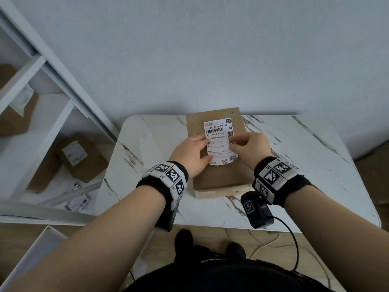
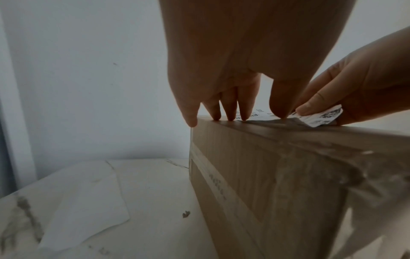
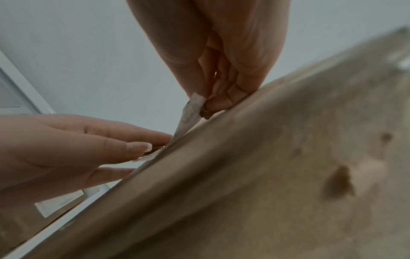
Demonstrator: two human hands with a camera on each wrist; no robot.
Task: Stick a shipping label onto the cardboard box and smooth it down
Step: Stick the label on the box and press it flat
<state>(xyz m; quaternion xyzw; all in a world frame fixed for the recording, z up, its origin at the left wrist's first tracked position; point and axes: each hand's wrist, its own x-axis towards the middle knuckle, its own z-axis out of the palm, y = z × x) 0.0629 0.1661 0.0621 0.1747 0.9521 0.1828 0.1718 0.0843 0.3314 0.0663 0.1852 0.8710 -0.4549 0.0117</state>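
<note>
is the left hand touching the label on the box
Touching. In the left wrist view the left hand's fingertips press the shipping label against the top of the cardboard box.

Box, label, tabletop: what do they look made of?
Box: brown corrugated cardboard, matte; glossy clear tape along its seams. Label: thin white printed paper, likely adhesive; one edge curls up flexibly where the right hand pinches it. Tabletop: white, grey-veined, smooth; marble or marble-look, cannot tell.

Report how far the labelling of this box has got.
Done: the shipping label lies on the cardboard box. In hand: the left hand presses its left side flat; the right hand pinches its lifted right edge. Left: lay that edge down and smooth it.
</note>
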